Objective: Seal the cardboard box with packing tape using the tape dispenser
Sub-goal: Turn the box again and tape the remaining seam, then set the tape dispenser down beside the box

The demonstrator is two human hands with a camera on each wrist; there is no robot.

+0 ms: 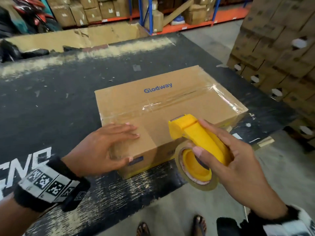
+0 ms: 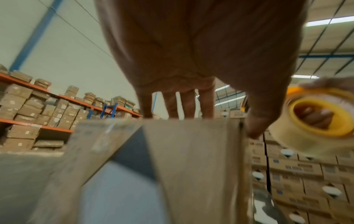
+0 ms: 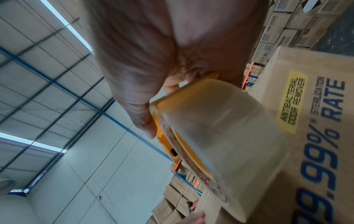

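A brown cardboard box (image 1: 170, 103) marked "Glodway" lies on a dark mat, with clear tape along its top seam and right edge. My left hand (image 1: 109, 147) rests flat on the box's near left corner, fingers straight on top and thumb on the front side. My right hand (image 1: 238, 160) grips a yellow tape dispenser (image 1: 196, 133) holding a roll of clear tape (image 1: 197, 181), just above the box's near edge. In the left wrist view the fingers (image 2: 187, 104) lie on the box top (image 2: 191, 151). In the right wrist view the tape roll (image 3: 220, 136) is beside the box side (image 3: 316, 121).
The black mat (image 1: 51, 99) covers the floor around the box. Stacked cartons (image 1: 276, 48) rise at the right. Shelving with boxes (image 1: 102, 11) runs along the back, with a flattened carton (image 1: 76, 38) before it. My sandalled feet (image 1: 170, 225) stand on bare concrete.
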